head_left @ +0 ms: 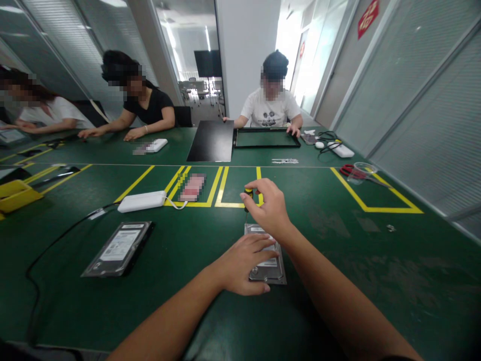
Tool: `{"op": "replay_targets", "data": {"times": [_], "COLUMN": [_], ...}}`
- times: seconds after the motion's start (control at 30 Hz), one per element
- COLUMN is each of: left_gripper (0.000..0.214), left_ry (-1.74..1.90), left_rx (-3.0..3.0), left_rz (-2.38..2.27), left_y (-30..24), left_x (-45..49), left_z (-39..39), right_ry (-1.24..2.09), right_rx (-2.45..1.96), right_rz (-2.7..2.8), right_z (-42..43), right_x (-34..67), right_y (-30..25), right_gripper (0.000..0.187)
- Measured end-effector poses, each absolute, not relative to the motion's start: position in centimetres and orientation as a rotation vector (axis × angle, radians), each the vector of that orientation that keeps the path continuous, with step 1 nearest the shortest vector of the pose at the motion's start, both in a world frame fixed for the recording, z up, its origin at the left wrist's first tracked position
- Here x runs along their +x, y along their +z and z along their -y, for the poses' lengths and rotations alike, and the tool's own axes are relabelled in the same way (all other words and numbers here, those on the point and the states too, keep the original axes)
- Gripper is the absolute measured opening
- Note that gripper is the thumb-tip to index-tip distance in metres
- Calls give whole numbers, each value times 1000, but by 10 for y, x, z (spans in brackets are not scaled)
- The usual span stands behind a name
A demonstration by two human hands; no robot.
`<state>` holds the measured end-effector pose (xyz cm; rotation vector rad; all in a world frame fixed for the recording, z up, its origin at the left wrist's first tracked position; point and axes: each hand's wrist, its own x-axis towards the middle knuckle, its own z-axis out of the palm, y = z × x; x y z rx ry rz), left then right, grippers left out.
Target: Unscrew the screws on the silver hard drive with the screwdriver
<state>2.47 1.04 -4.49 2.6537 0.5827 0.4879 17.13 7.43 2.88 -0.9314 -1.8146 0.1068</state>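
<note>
In front of me a hard drive point(276, 273) lies on the green table, its metal face and white label partly covered. Across it rests my left hand point(246, 263), fingers stretched out and spread over the label, thumb near the lower edge. My right hand point(269, 203) pinches the black and yellow handle of a screwdriver point(248, 199), held upright over the far left corner of the drive. Its thin shaft points down at that corner; whether the tip sits in a screw is too small to tell. A second hard drive point(120, 243) lies to the left.
A white power bank point(142, 201) with a cable sits beyond the second drive. Red scissors point(353, 172) and a clear plastic cup point(364, 169) stand at right, near small metal bits point(391, 228). Across the table, a person handles a black frame point(266, 146) beside a dark panel point(212, 141).
</note>
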Motion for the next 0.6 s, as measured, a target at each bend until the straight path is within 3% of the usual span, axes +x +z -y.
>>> {"op": "replay_targets", "data": {"times": [0.6], "left_gripper": [79], "left_ry": [490], "left_rx": [2648], "left_rz": [-585], "left_y": [-47], "left_x": [25], "left_z": [-11], "right_ry": [51], "right_rx": [-919], "right_rz": [1836], "right_z": [-75], "right_x": [170], "right_y": [28], "right_gripper": [9]}}
